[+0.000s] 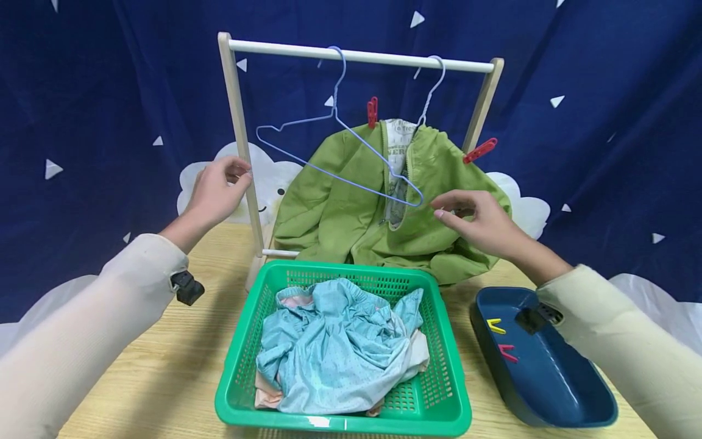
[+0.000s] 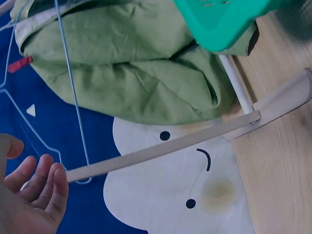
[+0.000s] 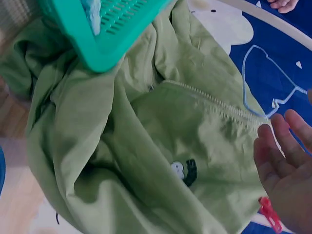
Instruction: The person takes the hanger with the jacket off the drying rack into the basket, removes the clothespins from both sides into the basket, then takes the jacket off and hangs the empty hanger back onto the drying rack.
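Left hand (image 1: 216,190): fingers relaxed and apart, holding nothing, just beside the left upright of the drying rack (image 1: 239,131); placed as if to steady it.
Right hand (image 1: 482,222): fingers loosely extended, gripping nothing, hovering at the green jacket (image 1: 351,207) near the low tip of the empty blue hanger (image 1: 334,149).
Jacket: hung on a second hanger at the rack's right, fixed with red pegs (image 1: 372,111) so it held.
Near bench (image 1: 159,372): green basket (image 1: 439,390) with crumpled blue cloth (image 1: 329,347); blue tray (image 1: 548,390) of spare pegs, right.

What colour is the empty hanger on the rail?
Light blue hanger, clearest in the head view.
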`<state>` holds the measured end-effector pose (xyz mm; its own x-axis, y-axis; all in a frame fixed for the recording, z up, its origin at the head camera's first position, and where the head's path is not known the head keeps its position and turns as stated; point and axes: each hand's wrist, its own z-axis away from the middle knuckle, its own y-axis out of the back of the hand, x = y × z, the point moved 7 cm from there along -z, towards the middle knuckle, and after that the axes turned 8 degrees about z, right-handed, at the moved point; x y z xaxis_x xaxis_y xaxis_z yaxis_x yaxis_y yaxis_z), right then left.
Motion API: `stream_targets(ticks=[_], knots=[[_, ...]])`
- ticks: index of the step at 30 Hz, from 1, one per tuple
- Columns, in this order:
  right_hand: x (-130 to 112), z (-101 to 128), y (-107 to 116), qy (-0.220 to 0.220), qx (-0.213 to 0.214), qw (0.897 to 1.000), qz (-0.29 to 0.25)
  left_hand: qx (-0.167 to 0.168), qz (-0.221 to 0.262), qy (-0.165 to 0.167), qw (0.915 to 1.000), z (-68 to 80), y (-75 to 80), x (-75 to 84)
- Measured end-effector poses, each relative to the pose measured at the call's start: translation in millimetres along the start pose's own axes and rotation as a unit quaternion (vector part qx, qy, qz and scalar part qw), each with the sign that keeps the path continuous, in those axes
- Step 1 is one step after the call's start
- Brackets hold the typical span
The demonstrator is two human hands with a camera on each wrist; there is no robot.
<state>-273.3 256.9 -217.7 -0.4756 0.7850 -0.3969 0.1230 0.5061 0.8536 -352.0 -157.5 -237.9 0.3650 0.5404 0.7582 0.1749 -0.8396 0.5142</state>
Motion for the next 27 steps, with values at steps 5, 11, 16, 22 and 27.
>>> stream_targets(ticks=[5, 11, 16, 22, 27], knots=[[10.5, 4.7, 14.9, -0.016, 0.05, 0.999, 0.01, 0.032, 0.003, 0.038, 0.9988, -8.4, 6.1, -8.3], [26.7, 7.0, 28.0, -0.039, 0.099, 0.994, 0.038, 0.045, -0.005, 0.067, 0.9967, -20.8, 9.4, -15.9], [44.0, 11.4, 41.4, -0.073, 0.167, 0.982, 0.06, 0.04, -0.013, 0.077, 0.9962, -32.8, 5.0, -14.7], [63.3, 11.0, 55.3, -0.136, 0.225, 0.959, 0.103, 0.016, -0.013, 0.079, 0.9967, -40.5, -5.9, -10.0], [83.8, 4.3, 45.6, -0.189, 0.136, 0.968, 0.089, 0.037, -0.01, 0.088, 0.9954, -48.0, -8.5, -11.0]])
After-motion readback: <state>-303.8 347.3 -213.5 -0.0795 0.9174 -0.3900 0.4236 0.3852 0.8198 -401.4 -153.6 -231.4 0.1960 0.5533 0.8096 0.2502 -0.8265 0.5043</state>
